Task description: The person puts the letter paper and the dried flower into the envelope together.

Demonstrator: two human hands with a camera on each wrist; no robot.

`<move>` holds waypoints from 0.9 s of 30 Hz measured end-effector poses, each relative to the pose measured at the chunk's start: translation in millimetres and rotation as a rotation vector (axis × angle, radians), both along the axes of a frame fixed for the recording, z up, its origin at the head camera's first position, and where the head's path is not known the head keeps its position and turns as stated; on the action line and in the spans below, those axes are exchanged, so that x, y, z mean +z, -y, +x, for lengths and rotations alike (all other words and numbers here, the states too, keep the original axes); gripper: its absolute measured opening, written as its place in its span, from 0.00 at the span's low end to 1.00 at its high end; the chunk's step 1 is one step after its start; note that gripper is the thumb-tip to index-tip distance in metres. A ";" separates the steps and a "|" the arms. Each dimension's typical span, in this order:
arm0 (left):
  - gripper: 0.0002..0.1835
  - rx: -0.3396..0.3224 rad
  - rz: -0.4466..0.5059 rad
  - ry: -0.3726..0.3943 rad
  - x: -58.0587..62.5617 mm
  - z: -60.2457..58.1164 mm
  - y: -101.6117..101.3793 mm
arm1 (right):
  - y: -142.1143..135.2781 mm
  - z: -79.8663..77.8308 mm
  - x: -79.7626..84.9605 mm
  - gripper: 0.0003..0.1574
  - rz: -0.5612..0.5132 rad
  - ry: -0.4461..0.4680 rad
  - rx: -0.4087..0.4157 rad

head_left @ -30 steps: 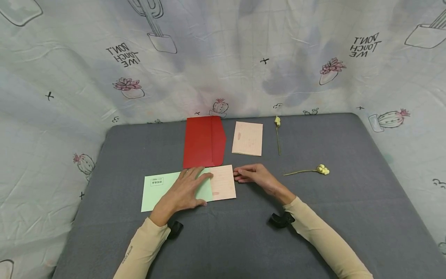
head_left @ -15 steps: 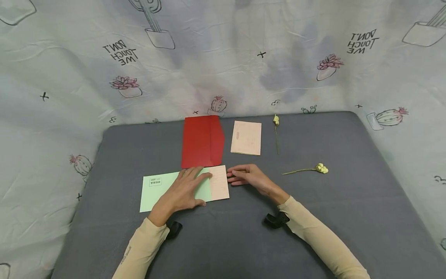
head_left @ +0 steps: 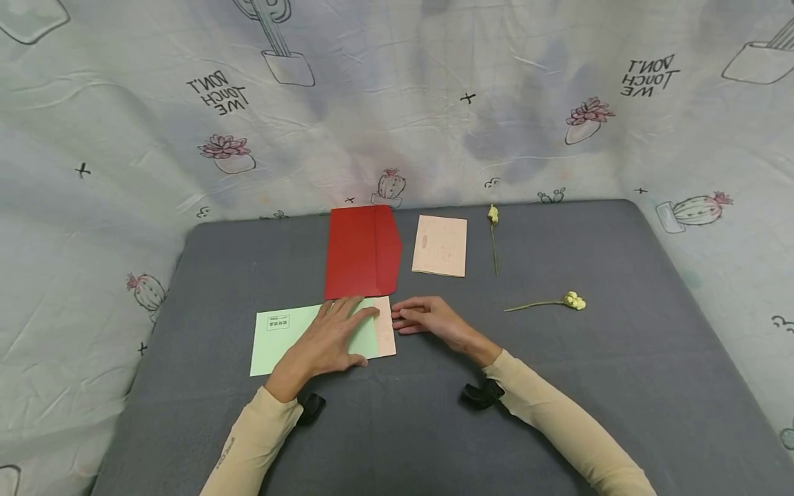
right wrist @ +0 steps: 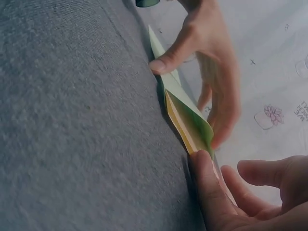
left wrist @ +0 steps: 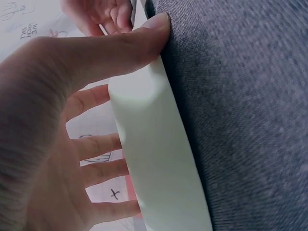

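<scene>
A pale green envelope lies on the grey table, with a peach-coloured card partly inside its right end. My left hand spans the envelope, thumb on its near edge and fingertips on its far edge. In the right wrist view the mouth of the envelope gapes, bowed up between thumb and fingers. My right hand is at the card's outer end, its extended fingers touching the edge. Only a narrow strip of the card shows in the head view.
A red envelope lies just beyond the green one. To its right are a second peach card and a dried yellow flower. Another yellow flower lies on its side farther right. A printed cloth hangs behind the table.
My right hand has moved left, and the card has slid deeper into the green envelope. My left hand has stayed in place on the envelope.
</scene>
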State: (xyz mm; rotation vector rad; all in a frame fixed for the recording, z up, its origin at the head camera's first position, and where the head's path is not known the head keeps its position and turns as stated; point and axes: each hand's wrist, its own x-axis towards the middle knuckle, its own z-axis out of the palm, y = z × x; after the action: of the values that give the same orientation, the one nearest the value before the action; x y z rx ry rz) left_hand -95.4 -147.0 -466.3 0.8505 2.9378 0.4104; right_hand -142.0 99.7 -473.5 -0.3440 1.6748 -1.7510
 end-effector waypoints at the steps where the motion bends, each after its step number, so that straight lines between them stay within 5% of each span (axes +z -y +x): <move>1: 0.49 -0.001 0.000 0.001 -0.1 -0.2 -0.2 | 0.6 0.4 0.3 0.23 0.001 0.006 -0.003; 27: 0.48 -0.001 -0.010 -0.007 7.2 0.3 -4.5 | 18.1 3.0 3.2 0.28 -0.096 0.148 0.034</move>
State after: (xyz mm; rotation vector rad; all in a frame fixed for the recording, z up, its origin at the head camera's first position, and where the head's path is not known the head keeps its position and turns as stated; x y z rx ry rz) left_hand -95.2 -142.4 -459.2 0.8532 2.9433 0.3939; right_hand -139.0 81.6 -470.3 -0.2770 1.4760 -1.7903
